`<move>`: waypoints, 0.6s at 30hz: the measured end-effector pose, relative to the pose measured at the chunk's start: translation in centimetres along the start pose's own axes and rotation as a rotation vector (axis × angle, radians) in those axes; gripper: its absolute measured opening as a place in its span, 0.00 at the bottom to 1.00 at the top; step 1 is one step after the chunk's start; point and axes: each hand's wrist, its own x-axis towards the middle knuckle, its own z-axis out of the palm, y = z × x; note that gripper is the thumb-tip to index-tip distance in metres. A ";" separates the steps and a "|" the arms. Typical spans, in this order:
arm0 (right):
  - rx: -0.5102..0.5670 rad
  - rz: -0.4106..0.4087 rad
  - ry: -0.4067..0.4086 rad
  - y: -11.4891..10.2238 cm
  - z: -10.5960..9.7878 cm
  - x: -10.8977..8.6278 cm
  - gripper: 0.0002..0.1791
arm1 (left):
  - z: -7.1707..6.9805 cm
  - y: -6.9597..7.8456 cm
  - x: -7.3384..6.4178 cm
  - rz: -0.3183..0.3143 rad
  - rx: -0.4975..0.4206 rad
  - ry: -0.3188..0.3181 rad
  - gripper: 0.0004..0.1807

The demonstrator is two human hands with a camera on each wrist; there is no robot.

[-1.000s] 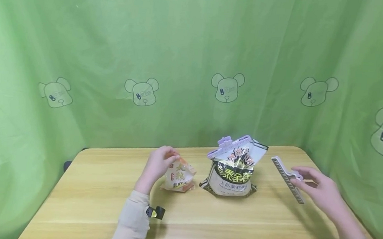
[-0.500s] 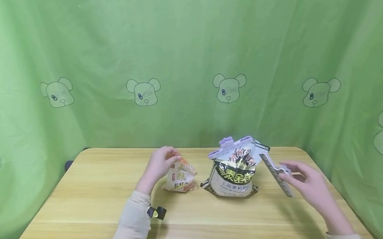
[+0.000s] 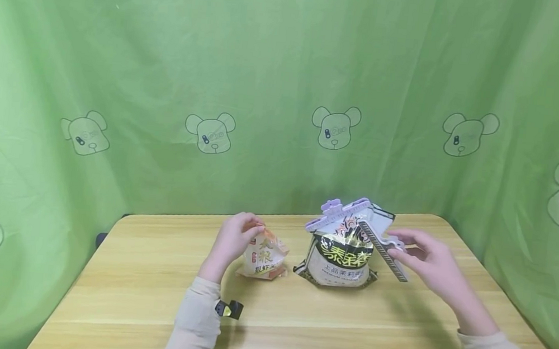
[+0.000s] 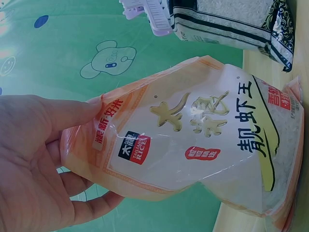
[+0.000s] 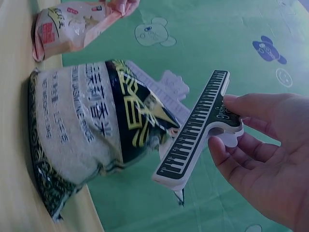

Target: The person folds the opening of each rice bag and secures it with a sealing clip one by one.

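Observation:
My left hand [image 3: 236, 240] pinches the top of a small orange-and-white rice bag [image 4: 178, 130] that stands on the table. Between thumb and fingers of my right hand [image 3: 425, 261] is a long clip with a piano-key pattern [image 5: 195, 130], held by its handle. In the head view that clip overlaps the right side of a larger black-and-white rice bag [image 3: 336, 264]; whether they touch I cannot tell. A purple clip [image 3: 337, 214] sits across the larger bag's folded top, tilted up to the right.
Both bags stand toward the back of the wooden table [image 3: 146, 296], the larger one right of the smaller. Behind and at both sides hangs a green curtain [image 3: 259, 178] printed with bear heads.
My right hand has carried the piano-key clip leftward, from beside the larger bag to in front of its right side. The left hand stays on the small rice bag.

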 end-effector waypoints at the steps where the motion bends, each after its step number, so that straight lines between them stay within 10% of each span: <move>1: 0.007 -0.009 -0.004 -0.1 0.2 0.1 0.20 | 0.0 0.0 0.0 0.006 0.004 0.000 0.07; 18: 0.075 -0.046 -0.074 -2.2 4.0 1.9 0.20 | -0.4 -0.1 -0.1 -0.004 0.028 -0.021 0.07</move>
